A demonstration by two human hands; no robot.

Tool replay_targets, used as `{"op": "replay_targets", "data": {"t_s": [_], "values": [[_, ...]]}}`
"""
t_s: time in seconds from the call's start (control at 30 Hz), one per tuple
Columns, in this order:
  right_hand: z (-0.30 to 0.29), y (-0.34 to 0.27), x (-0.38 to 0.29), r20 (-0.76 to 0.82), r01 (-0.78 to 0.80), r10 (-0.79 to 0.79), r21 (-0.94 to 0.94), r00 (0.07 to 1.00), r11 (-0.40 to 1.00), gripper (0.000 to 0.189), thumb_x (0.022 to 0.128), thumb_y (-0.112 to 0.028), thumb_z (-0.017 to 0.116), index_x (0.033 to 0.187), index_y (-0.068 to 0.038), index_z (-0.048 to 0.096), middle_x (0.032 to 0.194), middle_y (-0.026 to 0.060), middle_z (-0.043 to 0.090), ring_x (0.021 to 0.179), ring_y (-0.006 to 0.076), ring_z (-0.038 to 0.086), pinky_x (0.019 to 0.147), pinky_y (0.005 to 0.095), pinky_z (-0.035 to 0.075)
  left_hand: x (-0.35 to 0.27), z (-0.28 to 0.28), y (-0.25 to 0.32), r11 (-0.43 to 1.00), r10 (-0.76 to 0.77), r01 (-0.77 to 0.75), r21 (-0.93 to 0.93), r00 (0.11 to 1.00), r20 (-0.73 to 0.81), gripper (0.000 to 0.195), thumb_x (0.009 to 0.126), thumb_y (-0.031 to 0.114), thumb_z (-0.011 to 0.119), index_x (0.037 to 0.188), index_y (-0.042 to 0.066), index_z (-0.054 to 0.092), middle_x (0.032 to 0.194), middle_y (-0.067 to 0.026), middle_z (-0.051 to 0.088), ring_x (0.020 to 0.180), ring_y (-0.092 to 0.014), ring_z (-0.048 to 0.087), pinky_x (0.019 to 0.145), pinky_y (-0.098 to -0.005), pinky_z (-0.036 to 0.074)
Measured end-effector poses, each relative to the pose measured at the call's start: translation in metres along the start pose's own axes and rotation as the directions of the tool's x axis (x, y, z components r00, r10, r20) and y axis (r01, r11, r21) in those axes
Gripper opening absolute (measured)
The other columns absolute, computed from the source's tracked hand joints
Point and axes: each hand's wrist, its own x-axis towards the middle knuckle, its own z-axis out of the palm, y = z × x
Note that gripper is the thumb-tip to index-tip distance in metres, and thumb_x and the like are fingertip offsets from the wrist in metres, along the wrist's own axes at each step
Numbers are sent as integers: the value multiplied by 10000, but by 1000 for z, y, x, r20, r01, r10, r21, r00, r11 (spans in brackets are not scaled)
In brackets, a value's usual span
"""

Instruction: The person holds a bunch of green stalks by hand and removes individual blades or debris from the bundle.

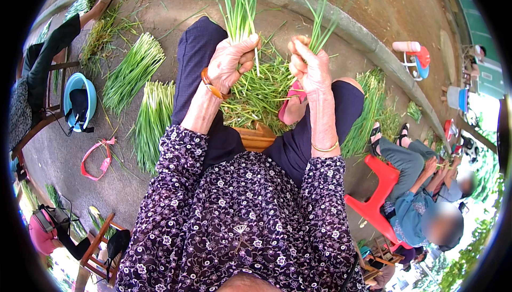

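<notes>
My left hand (231,62) is closed round a bunch of long green chives (240,16), pale stem ends near the thumb and leaves pointing away from me. Apart from it on the right, my right hand (310,62) pinches a thinner bunch of green stalks (320,32). Between my knees, beneath both hands, lies a loose heap of green stalks and trimmings (256,96). Two neat piles of chives, one nearer (154,124) and one farther (136,70), lie on the ground to my left. A tangled pile of longer greens (366,108) lies by my right knee.
Beyond my hands curves a concrete kerb (352,28). On the left are a blue basin (92,102) holding a black item and a pink-red strap loop (83,164). People sit on both sides, one by a red plastic stool (374,196). A wooden stool edge (256,138) shows between my thighs.
</notes>
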Motion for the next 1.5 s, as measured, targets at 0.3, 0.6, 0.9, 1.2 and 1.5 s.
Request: {"op": "replay_targets", "data": {"t_s": [0.3,0.6,0.9,1.2,1.5], "values": [[18,13,-13,168,-221,282,-310,944,925,149,767,-160,597,782,-16,563,490,-49,403,358,21,280,326,180,200,1,-3,0,999,-14,14,51,1000,6,112,796,97,553,830,-2,513,702,-45,544,394,-20,335,315,-151,253],[19,19,-13,174,-225,271,-245,947,943,126,763,-152,599,783,-36,554,511,-37,432,364,20,294,328,180,209,0,1,1,998,-7,8,59,1000,-6,132,790,105,565,834,-11,520,690,-25,522,404,-19,331,318,-152,252],[17,15,-13,162,-234,277,-241,947,942,127,746,-131,606,794,-28,549,556,-29,459,385,21,312,338,178,214,-1,1,5,992,-21,19,127,1000,17,171,785,109,571,863,-35,523,666,-27,506,406,-22,318,326,-158,256],[15,10,-15,178,-235,304,-326,936,916,120,747,-96,578,803,6,553,584,-1,489,385,21,308,338,177,216,2,-1,6,998,43,-44,40,999,9,157,801,75,532,913,-33,512,757,-54,541,416,-23,326,332,-153,260],[19,10,-17,125,-252,288,-242,950,937,210,807,-201,535,809,8,554,665,18,502,377,25,273,333,183,202,1,-1,8,997,25,-27,68,999,28,160,802,84,536,906,-36,515,766,-53,540,421,-19,326,335,-152,263]]}}
